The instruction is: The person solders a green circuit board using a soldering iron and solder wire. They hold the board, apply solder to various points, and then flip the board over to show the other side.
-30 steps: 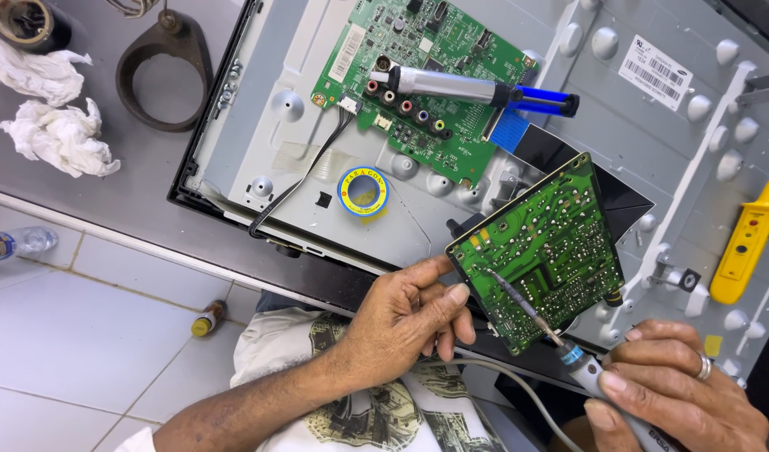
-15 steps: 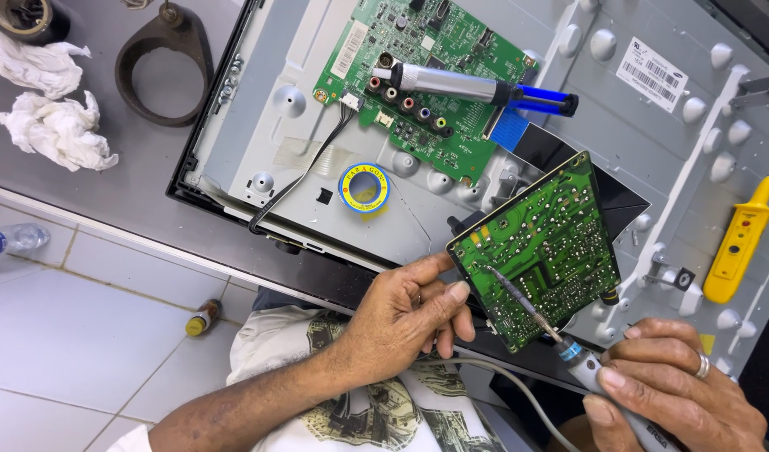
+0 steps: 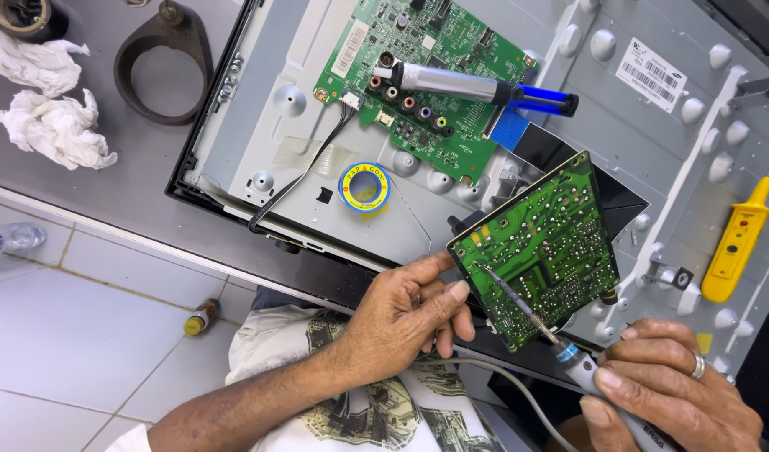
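Observation:
My left hand [image 3: 405, 314] grips the lower left edge of a small green circuit board [image 3: 552, 243], holding it tilted with its solder side toward me. My right hand [image 3: 669, 393] is closed around a soldering iron [image 3: 535, 316] with a grey cord. The iron's thin tip rests on the board near its left edge. Both sit over the opened metal back of a flat screen [image 3: 284, 125] on the grey table.
A larger green board [image 3: 435, 67] is fixed to the chassis with a silver and blue desoldering pump [image 3: 476, 84] lying across it. A blue and yellow solder spool [image 3: 364, 186], a yellow tester [image 3: 736, 243], crumpled tissues [image 3: 54, 125] and a dark ring-shaped stand [image 3: 163, 63] lie around.

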